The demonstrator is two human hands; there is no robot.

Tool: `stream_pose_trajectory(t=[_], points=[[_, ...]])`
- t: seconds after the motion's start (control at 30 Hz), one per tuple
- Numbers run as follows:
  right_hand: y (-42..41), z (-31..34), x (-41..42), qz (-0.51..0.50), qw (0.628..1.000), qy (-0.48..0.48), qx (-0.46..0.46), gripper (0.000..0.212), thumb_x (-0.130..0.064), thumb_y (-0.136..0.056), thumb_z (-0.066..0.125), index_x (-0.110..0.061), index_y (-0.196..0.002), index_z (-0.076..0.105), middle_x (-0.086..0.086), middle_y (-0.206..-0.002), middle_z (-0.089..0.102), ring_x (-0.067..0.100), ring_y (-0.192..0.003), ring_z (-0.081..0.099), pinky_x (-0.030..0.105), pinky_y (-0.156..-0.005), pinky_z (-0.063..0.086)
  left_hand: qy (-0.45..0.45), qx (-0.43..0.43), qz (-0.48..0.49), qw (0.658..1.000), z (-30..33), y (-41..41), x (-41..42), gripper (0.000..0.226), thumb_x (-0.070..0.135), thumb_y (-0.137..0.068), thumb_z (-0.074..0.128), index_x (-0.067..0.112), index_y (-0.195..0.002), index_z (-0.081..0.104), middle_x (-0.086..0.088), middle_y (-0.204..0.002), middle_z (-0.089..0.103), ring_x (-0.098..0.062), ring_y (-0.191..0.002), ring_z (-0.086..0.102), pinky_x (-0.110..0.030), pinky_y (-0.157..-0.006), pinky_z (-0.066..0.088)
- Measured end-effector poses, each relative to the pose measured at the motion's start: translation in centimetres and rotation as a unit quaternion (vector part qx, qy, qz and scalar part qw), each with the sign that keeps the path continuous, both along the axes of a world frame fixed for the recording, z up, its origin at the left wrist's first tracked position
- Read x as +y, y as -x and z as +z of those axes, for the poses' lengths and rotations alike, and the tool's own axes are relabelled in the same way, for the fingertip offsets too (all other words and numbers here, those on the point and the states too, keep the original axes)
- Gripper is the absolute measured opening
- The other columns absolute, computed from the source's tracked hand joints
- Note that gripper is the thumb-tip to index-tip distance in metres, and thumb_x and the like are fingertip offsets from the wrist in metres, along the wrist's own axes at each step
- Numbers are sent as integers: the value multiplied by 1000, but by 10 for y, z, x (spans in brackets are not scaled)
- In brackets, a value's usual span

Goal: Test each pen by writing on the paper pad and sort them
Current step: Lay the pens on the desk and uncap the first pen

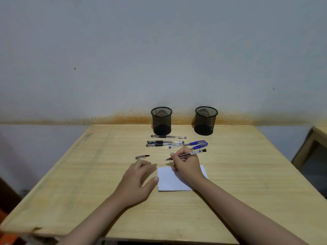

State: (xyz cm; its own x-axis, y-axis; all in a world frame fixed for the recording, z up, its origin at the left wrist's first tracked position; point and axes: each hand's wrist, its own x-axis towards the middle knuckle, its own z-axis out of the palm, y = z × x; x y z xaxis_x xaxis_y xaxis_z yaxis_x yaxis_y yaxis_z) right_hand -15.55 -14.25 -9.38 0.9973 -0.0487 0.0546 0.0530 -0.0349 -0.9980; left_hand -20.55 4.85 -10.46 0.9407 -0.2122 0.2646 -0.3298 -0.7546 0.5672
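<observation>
My right hand (187, 164) grips an uncapped clear pen (192, 153), its tip pointing left just beyond the top edge of the white paper pad (169, 181). Its cap (142, 157) lies on the table to the left. My left hand (138, 181) rests on the table with relaxed fingers, thumb touching the pad's left edge. Three clear pens with black grips (164, 143) and two blue pens (196, 144) lie behind the pad. Two black mesh cups stand at the back, one on the left (161, 120) and one on the right (205, 120).
The wooden table (247, 174) stands against a grey wall. Another piece of wooden furniture (309, 149) is at the right edge of view.
</observation>
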Motion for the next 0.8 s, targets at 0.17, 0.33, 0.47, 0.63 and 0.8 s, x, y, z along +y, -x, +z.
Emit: stream_pose_trajectory(t=[0.17, 0.33, 0.47, 0.63, 0.8], points=[[-4, -3, -1, -2, 1000, 18, 13, 14, -6, -87, 62, 6, -87, 56, 13, -63, 64, 15, -54, 65, 37, -66, 58, -121, 12, 12, 992, -9, 5, -2, 60, 66, -77, 32, 43, -132, 41, 6, -141, 38, -15, -130, 32, -37, -109, 25], [-3, 4, 2, 20, 1000, 8, 22, 7, 0, -86, 63, 1, -82, 57, 15, -63, 65, 23, -58, 67, 34, -60, 58, -130, -1, 20, 991, -13, 5, -4, 58, 63, -77, 32, 42, -131, 41, 5, -142, 37, -15, -131, 31, -41, -110, 25], [-7, 9, 16, 26, 999, 34, 19, 21, -9, -83, 71, -6, -71, 54, 22, -63, 66, 36, -61, 69, 38, -54, 58, -136, -6, 18, 991, -14, 5, -4, 56, 61, -78, 33, 41, -130, 41, 5, -143, 37, -16, -131, 31, -39, -109, 26], [-8, 2, 26, 15, 999, 43, 6, 23, 3, -79, 63, -5, -66, 46, 33, -61, 56, 25, -44, 60, 28, -41, 48, -124, -2, 19, 992, -15, 7, -4, 56, 59, -79, 35, 40, -131, 41, 8, -143, 36, -13, -132, 30, -38, -109, 24], [-7, -4, 24, 35, 997, 71, -25, 24, 5, -78, 62, -4, -64, 45, 20, -57, 47, 21, -44, 59, 27, -42, 48, -106, 1, 22, 994, -15, 6, -4, 55, 59, -78, 38, 40, -129, 44, 8, -142, 38, -13, -131, 32, -41, -109, 26]])
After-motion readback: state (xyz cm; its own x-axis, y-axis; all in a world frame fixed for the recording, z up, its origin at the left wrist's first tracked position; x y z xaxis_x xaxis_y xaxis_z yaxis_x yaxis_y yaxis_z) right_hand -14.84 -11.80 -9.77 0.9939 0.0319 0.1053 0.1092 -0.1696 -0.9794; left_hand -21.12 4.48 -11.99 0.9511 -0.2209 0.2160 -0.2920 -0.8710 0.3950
